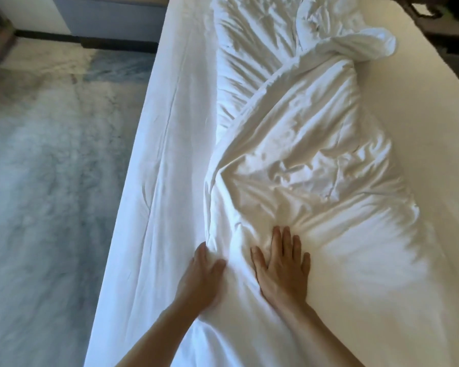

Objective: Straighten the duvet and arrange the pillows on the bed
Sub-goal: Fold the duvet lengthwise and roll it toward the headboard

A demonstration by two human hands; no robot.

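Note:
A white duvet (297, 133) lies crumpled in a long ridge down the middle of the bed (421, 123), twisted into a knot at the far end. My left hand (200, 279) rests at the duvet's near left edge, fingers curled into a fold of the cloth. Just to its right, my right hand (282, 266) lies flat on the duvet with fingers spread, pressing down. No pillows are in view.
The white sheet (170, 154) covers the bed's left side down to its edge. Left of the bed is a grey-blue patterned carpet (51, 181). A grey upholstered piece (112, 19) stands at the far left, and dark furniture (451, 30) at the far right corner.

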